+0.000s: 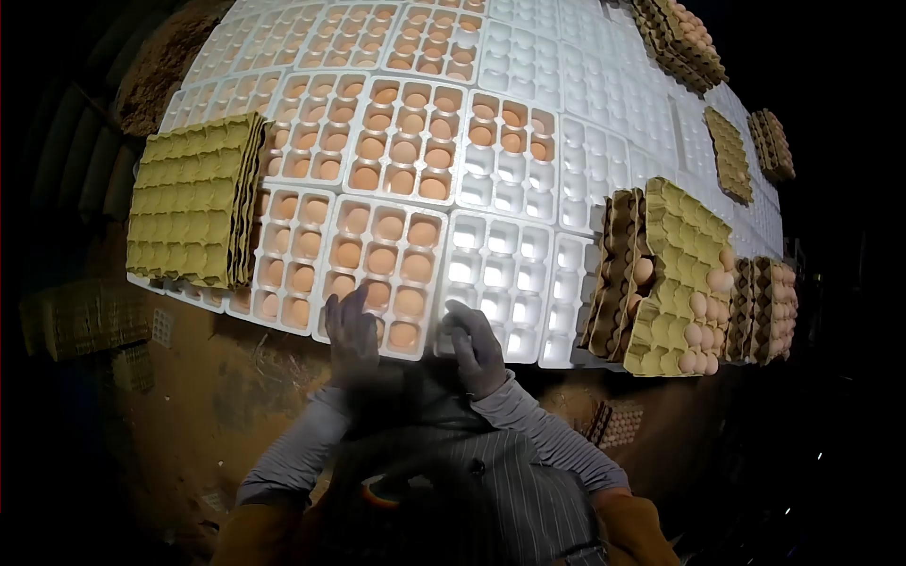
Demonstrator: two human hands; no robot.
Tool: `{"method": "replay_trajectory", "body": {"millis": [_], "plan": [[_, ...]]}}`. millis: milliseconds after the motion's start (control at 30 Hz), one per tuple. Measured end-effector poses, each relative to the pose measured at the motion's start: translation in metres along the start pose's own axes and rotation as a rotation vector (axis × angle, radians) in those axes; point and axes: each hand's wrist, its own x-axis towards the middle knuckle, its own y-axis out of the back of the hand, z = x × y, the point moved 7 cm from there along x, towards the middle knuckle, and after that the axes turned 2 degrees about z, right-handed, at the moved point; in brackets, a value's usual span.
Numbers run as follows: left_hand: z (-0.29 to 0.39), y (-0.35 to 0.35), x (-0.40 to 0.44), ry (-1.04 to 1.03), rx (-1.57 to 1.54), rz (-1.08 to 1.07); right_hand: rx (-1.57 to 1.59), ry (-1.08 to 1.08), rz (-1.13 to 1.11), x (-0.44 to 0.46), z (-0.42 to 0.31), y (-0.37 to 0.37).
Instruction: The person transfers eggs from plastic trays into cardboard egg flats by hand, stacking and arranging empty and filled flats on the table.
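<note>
My left hand (pixel 352 330) reaches over the front left of a white foam tray (pixel 388 273) filled with brown eggs (pixel 381 260). Its fingers are apart, and no egg shows in its grasp; some cups beneath are hidden. My right hand (pixel 478 351) is curled closed by the front left corner of the neighbouring white foam tray (pixel 495 271), whose visible cups hold no eggs. Whether anything lies inside those curled fingers is hidden. Both hands look gloved, with striped sleeves behind them.
A pile of yellowish cardboard egg flats (pixel 192 201) rests on trays at left. Upright cardboard flats (pixel 675 269) with eggs stand at right. More foam trays with eggs (pixel 404 138) and a partly filled tray (pixel 508 156) lie beyond. The table's front edge runs below my hands.
</note>
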Motion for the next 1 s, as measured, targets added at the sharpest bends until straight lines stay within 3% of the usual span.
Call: {"method": "replay_trajectory", "body": {"millis": [33, 100, 200, 233, 267, 367, 400, 433, 500, 533, 633, 700, 767, 900, 967, 1000], "plan": [[-0.005, -0.003, 0.008, 0.215, -0.144, -0.025, 0.061, -0.052, 0.0, -0.006, -0.005, 0.02], [0.03, -0.01, 0.041, 0.272, -0.452, -0.023, 0.015, -0.096, -0.071, -0.022, -0.019, 0.051], [0.148, -0.029, 0.095, -0.291, -0.328, -0.072, 0.016, 0.003, -0.216, -0.046, -0.015, 0.083], [0.193, -0.039, 0.113, -0.41, -0.378, -0.09, 0.092, -0.052, -0.277, -0.05, -0.023, 0.096], [0.211, -0.07, 0.124, -0.235, -0.55, -0.144, 0.108, -0.014, -0.309, -0.053, -0.033, 0.112], [0.332, -0.122, 0.154, -0.463, -0.571, -0.3, 0.128, 0.121, -0.429, -0.07, -0.029, 0.168], [0.363, -0.145, 0.158, -0.412, -0.517, -0.46, 0.133, 0.208, -0.515, -0.079, -0.029, 0.187], [0.393, -0.164, 0.157, -0.554, -0.412, -0.38, 0.139, 0.217, -0.511, -0.084, -0.035, 0.22], [0.436, -0.193, 0.151, -0.602, -0.273, -0.43, -0.068, 0.158, -0.419, -0.092, -0.06, 0.306], [0.448, -0.208, 0.141, -0.725, -0.105, -0.394, -0.043, 0.099, -0.24, -0.086, -0.079, 0.355], [0.461, -0.215, 0.139, -0.627, -0.152, -0.536, -0.024, -0.204, 0.251, -0.068, -0.081, 0.474], [0.455, -0.22, 0.134, -0.57, -0.153, -0.515, -0.317, 0.035, 0.35, -0.024, -0.083, 0.525], [0.465, -0.211, 0.131, -0.651, -0.059, -0.438, -0.488, 0.099, 0.284, 0.026, -0.062, 0.55], [0.47, -0.211, 0.132, -0.644, 0.055, -0.511, -0.965, 0.297, -0.037, 0.086, -0.02, 0.535], [0.46, -0.21, 0.145, -0.397, -0.184, -0.638, -1.012, 0.357, -0.008, 0.086, -0.02, 0.536], [0.454, -0.201, 0.153, -0.221, -0.315, -0.574, -0.861, 0.393, 0.011, 0.084, -0.027, 0.536]]}}
